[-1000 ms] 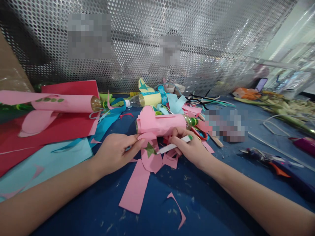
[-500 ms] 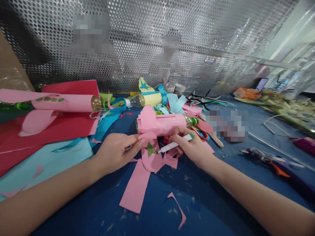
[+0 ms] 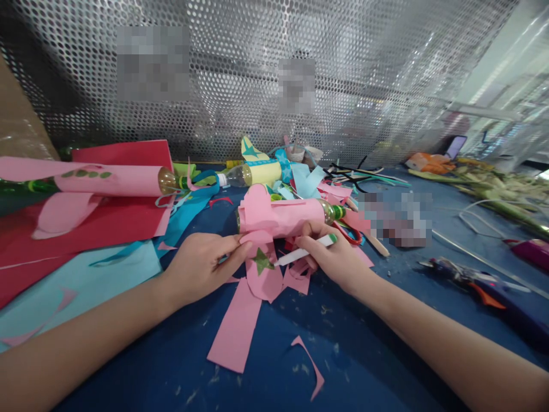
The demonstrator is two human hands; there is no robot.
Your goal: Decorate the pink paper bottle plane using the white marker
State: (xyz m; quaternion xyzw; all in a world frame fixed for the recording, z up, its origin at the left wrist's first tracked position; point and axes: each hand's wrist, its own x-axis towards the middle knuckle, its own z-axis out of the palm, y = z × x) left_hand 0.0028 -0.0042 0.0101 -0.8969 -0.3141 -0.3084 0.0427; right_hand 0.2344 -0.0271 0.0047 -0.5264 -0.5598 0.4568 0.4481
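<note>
A plastic bottle wrapped in pink paper [image 3: 295, 216] lies on its side in front of me, its green neck pointing right. A rounded pink paper wing [image 3: 265, 284] sticks out from it toward me and carries a green star [image 3: 261, 261]. My left hand [image 3: 206, 264] pinches the wing's left edge between thumb and fingers. In my right hand [image 3: 328, 252] is a white marker [image 3: 304, 252] with a green end, its tip at the star's right point. Beneath the wing lies a pink paper strip [image 3: 235, 329].
To the left, another pink-wrapped bottle [image 3: 111, 180] lies on red paper [image 3: 128, 223], near light blue paper [image 3: 128, 266]. A yellow-wrapped bottle [image 3: 261, 173] lies behind. Red-handled scissors [image 3: 354, 236] and a glue gun [image 3: 484, 292] are to the right. A perforated silvery sheet [image 3: 240, 68] stands at the back.
The marker tip has shifted very slightly left along the star's right point. My left hand keeps its pinch on the wing.
</note>
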